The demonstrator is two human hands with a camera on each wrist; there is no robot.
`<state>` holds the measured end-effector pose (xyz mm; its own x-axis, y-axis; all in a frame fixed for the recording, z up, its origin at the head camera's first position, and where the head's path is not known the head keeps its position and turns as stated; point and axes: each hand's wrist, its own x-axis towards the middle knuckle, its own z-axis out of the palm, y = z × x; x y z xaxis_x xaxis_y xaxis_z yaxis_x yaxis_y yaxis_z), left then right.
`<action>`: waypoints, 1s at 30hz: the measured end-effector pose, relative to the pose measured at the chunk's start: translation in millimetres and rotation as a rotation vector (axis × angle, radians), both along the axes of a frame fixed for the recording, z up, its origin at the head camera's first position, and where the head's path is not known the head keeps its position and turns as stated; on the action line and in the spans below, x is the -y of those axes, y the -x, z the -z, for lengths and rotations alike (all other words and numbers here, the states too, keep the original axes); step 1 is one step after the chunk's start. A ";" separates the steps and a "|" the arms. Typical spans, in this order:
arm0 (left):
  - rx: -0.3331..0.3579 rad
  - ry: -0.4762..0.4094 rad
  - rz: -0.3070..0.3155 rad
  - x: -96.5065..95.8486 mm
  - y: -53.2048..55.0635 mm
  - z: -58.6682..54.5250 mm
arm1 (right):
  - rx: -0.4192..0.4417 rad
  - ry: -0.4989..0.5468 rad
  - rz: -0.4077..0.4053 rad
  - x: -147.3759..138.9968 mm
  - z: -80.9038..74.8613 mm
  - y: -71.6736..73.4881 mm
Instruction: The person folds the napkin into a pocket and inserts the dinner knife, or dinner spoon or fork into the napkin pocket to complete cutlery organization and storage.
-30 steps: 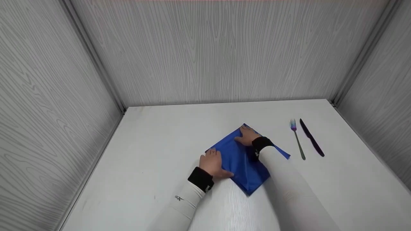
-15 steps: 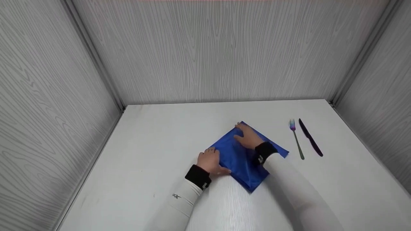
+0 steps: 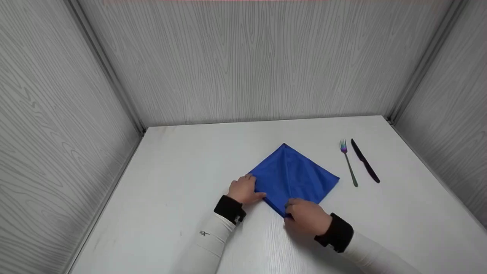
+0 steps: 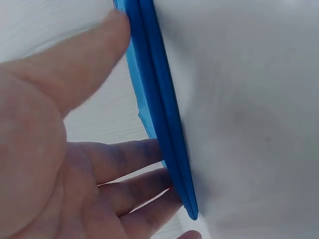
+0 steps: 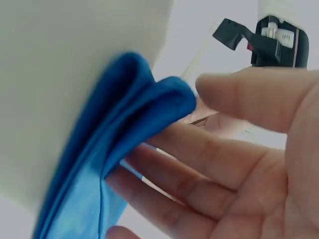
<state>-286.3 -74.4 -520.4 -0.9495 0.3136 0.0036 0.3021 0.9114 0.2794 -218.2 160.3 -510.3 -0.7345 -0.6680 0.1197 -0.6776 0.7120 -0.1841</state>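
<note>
A blue cloth napkin, folded in layers into a square, lies on the table with one corner toward the back. At its left corner my left hand rests, fingers fairly straight on the cloth and thumb along the near edge. The left wrist view shows this thumb right at the stacked folds. My right hand is at the near corner, fingers bent over the cloth. Seen from the right wrist, its thumb meets the rounded folds while the other fingers lie on the opposite face, pinching the corner.
Right of the napkin lie a fork with rainbow-tinted tines and a dark knife, side by side. The white table is bounded by grey wood-grain panels at the back and both sides.
My right hand has come from the napkin's far corner back to the near corner, uncovering its top. The left hand stays at the left corner, with only a slight shift.
</note>
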 end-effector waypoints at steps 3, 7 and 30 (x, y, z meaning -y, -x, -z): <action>-0.047 0.000 -0.004 5.6 -4.6 0.0 | -0.043 -0.034 -0.039 -7.6 -0.3 -3.9; -0.109 0.013 0.000 13.3 -14.4 -1.0 | -0.039 -0.068 -0.006 -17.1 -4.6 1.1; -0.490 0.271 -0.032 -3.1 -46.0 5.4 | -0.132 -0.076 0.176 -31.8 12.6 26.8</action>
